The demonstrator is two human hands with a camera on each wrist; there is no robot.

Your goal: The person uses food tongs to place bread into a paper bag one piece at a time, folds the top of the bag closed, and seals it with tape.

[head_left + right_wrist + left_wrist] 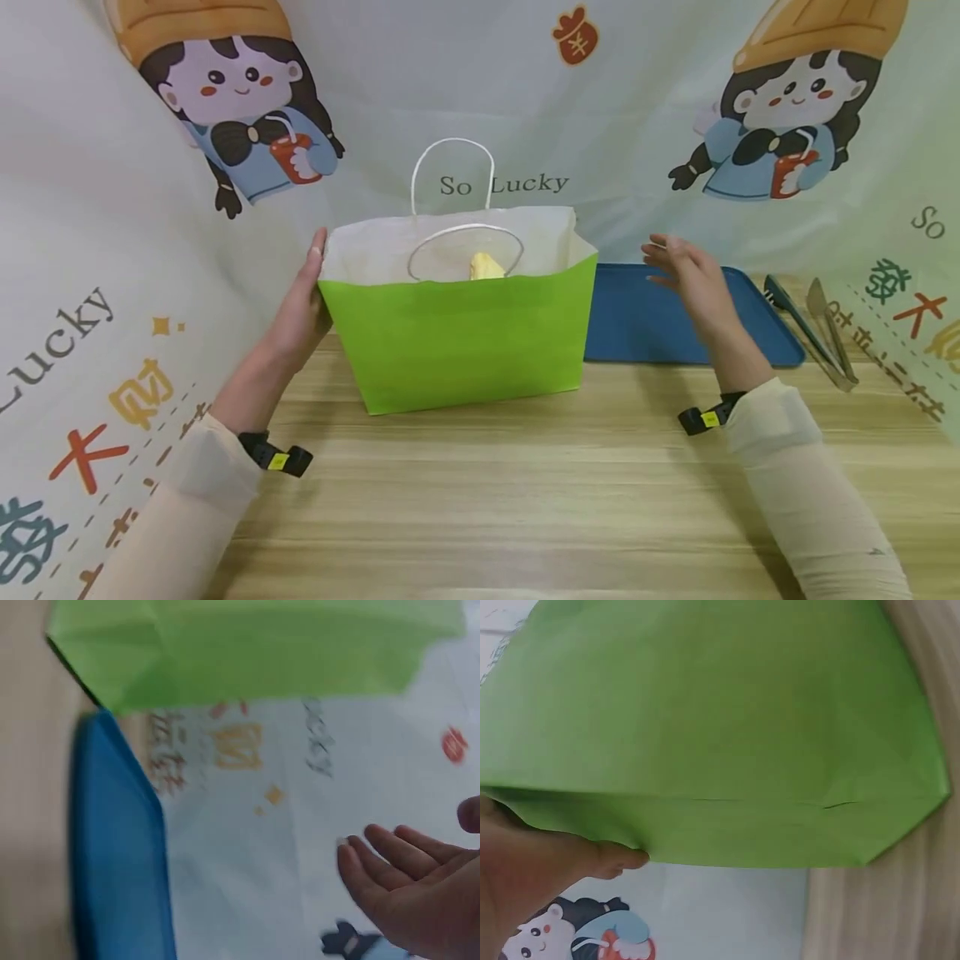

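Observation:
A bright green paper bag (465,342) with a white inside stands upright on the table, its top spread and two white cord handles (452,140) rising from it. A pale yellow piece of something (486,267) shows above the front rim; the rest of it is hidden inside. Along the bag's left side lies my left hand (298,312), its fingers extended and touching the paper; the left wrist view shows fingertips (634,859) against the green side panel. My right hand (696,287) hovers to the right of the bag, fingers loosely spread and holding nothing.
Behind and to the right of the bag lies a blue tray (637,321), partly covered by the bag and right hand. Metal-and-dark tongs (813,333) rest beyond its right end. A printed white cloth (630,108) hangs around the wooden table (510,492).

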